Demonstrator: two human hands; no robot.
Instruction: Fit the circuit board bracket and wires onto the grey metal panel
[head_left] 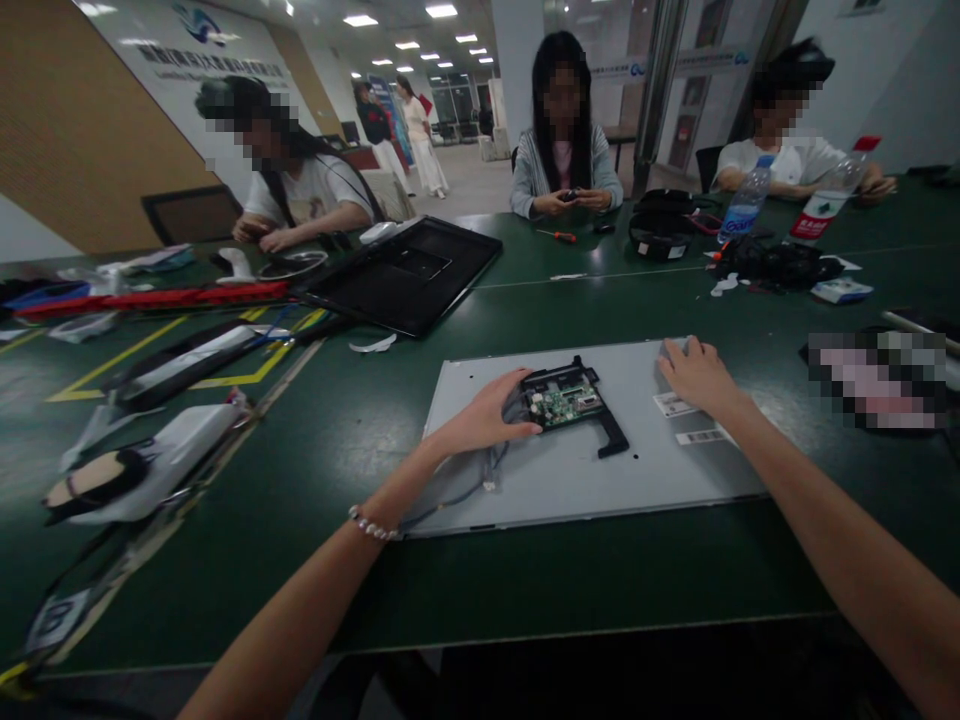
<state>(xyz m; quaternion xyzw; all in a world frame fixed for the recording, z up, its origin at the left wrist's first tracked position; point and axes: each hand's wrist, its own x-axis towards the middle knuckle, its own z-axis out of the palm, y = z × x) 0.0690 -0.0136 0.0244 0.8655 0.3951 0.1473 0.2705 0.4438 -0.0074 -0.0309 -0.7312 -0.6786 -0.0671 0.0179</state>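
Head view: cable (459, 499) might get yanked if board (568, 402), gripped by left hand (491, 414), gets lifted; right hand (697, 378)'s panel (555, 480) grip's unclear.

Left forearm (307, 600): bare, stretched forward and inward from lower left.
Left hand (484, 412): bare, thumb and index finger parted in a wide C.
Right forearm (832, 530): bare, slanting forward and inward from lower right.
Right hand (697, 377): bare, back upward, fingers bent, farther forward than the left.
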